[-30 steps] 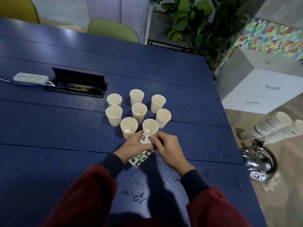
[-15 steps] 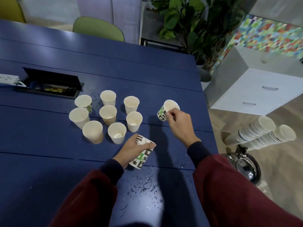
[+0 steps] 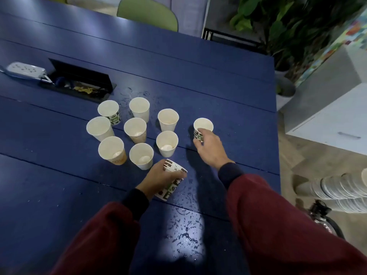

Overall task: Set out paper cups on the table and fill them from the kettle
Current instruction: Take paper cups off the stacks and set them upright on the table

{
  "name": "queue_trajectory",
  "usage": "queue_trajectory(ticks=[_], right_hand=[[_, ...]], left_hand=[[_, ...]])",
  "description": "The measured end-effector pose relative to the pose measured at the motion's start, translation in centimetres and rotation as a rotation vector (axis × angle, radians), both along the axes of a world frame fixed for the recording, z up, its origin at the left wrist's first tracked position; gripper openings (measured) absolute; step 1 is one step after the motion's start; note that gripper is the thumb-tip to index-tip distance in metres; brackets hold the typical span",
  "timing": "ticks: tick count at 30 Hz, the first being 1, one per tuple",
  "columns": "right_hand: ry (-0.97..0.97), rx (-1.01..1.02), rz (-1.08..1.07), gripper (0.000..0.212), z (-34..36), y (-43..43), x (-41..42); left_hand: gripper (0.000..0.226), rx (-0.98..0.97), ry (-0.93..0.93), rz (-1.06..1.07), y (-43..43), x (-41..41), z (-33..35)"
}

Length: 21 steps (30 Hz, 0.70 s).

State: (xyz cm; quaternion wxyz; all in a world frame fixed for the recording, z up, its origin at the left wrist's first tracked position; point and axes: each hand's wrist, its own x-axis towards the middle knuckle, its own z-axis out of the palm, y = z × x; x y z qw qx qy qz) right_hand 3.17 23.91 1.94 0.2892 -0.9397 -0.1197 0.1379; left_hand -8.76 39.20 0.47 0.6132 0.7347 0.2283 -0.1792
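Note:
Several white paper cups [image 3: 135,129] stand upright in a cluster on the blue table [image 3: 218,80]. My right hand [image 3: 210,148] grips one more patterned cup [image 3: 203,127], upright on the table to the right of the cluster. My left hand [image 3: 160,178] holds a tilted stack of patterned cups [image 3: 172,180] just in front of the cluster. The steel kettle [image 3: 325,221] sits on the floor at the lower right, partly hidden by my right sleeve.
Water drops [image 3: 184,233] lie on the table near my arms. An open cable box [image 3: 79,84] and a white power strip [image 3: 25,69] are at the left. Lying cup stacks [image 3: 341,187], a white drawer cabinet [image 3: 333,124], a plant [image 3: 288,26] and a green chair [image 3: 148,13] surround the table.
My right hand pulled one cup off the stack, carried it right and set it down upright beside the cluster. My left hand kept the stack in place.

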Motion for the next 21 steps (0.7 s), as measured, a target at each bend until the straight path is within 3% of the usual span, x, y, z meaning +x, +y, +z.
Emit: queue_trajectory(ticks=[4,9,11,16,21], right_hand=[[-0.126,0.206,-0.094,0.024,-0.5,-1.2,-3.5],[0.134,0.357,-0.1,0.029,-0.8,-2.1,-8.8],[0.141,0.384,-0.144,0.03,-1.1,-2.6,-9.6],[0.053,0.38,-0.194,0.029,-0.5,-3.7,-9.4],[-0.106,0.398,-0.393,0.033,-0.6,-3.0,-9.3]], left_hand=[[0.027,0.054,0.003,-0.019,-1.0,0.8,-0.4],[0.028,0.043,-0.044,-0.161,-2.1,2.1,0.0],[0.027,0.051,-0.047,-0.224,-2.4,2.3,-0.2],[0.052,0.006,-0.024,-0.264,-3.1,1.7,0.1],[0.054,0.048,-0.001,-0.196,-2.4,1.5,0.7]])
